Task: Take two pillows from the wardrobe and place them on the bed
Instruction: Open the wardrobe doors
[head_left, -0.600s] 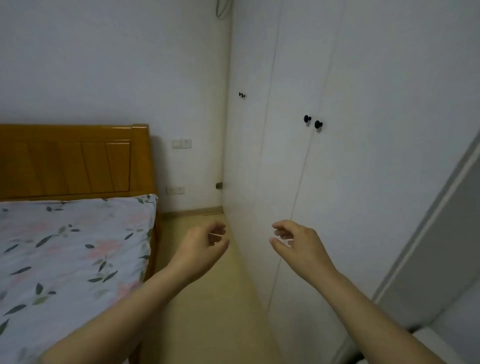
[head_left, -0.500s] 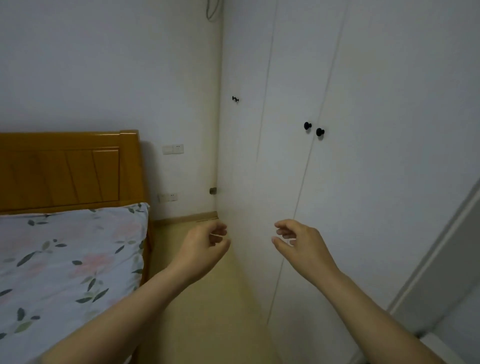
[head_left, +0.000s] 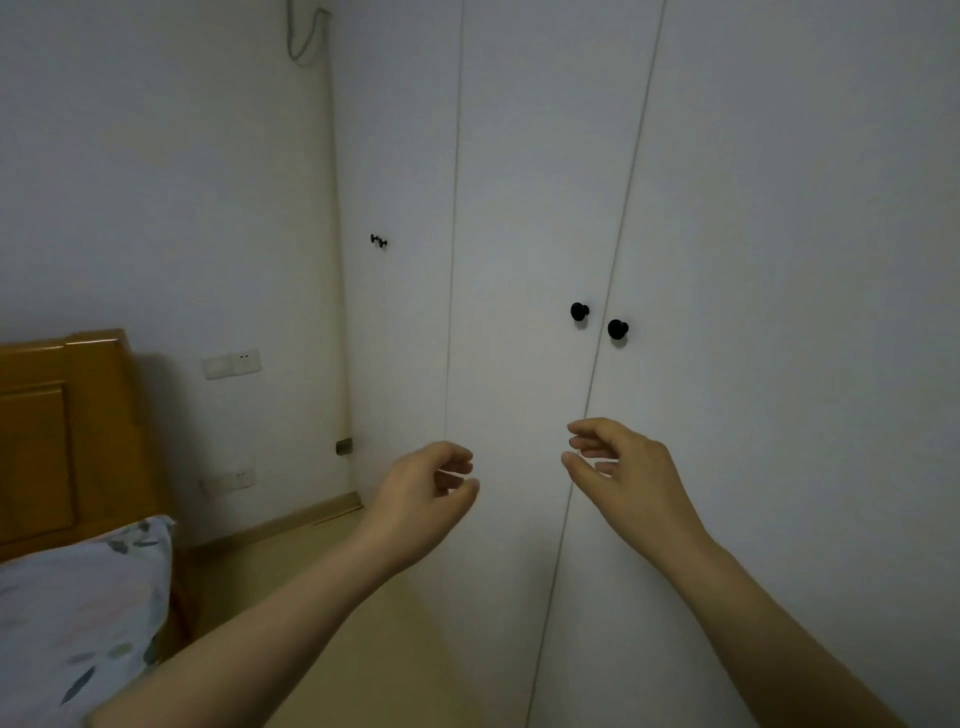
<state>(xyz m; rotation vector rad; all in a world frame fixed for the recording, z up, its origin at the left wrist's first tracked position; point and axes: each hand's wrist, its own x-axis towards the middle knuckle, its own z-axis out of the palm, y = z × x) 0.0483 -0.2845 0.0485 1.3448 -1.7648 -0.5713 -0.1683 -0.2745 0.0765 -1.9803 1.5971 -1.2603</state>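
now | wardrobe (head_left: 519, 208) flat white | knobs (head_left: 580, 310) round black | left grip (head_left: 421, 499), right grip (head_left: 628, 478) curled

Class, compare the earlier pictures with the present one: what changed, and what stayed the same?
The view swung right toward the white wardrobe: the wooden bed with floral sheet slid to the left edge, and the two round black knobs now sit nearer the hands. Nothing was grasped or released. The left hand and right hand stay loosely curled and empty; the doors stay shut.
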